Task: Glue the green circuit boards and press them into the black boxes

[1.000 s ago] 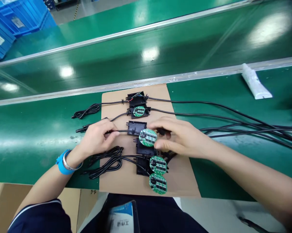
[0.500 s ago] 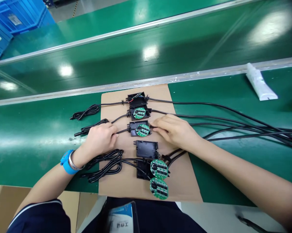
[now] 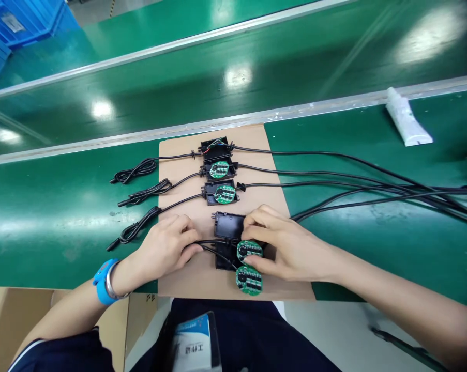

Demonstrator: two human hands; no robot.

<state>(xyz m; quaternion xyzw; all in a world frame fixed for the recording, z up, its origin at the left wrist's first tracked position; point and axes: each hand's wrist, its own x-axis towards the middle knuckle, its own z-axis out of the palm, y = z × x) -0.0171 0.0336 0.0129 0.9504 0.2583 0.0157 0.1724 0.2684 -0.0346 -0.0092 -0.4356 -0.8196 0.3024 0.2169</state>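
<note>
A long, glossy green workbench (image 3: 43, 248) spans the scene, with blue plastic crates (image 3: 47, 20) at far left and a tan cardboard sheet (image 3: 194, 284) on its near section. Long black cables (image 3: 295, 153) run to the right; short black coiled leads (image 3: 138, 227) lie to the left. The left hand (image 3: 171, 243) and right hand (image 3: 283, 240) flank the sheet's near half; a white squeeze tube (image 3: 407, 119) lies well apart at right. Five black plastic open-topped housings (image 3: 228, 225) form a column from far to near. Of the smaller green rounded circuit boards, two lie at the second and third housings from the far end; the held board (image 3: 249, 251) is over the right side of the nearest housing, and the loose board (image 3: 249, 280) sits just nearer

Grip detail: the right thumb and forefinger hold the held board by its edges; the left fingertips pinch thin black wire (image 3: 217, 241) — whether one strand or both cannot be told. Good handling probably means touching only the rim, leaving slack in the wire and parting the two neighbouring strands first — otherwise the loose board may be dragged along
</note>
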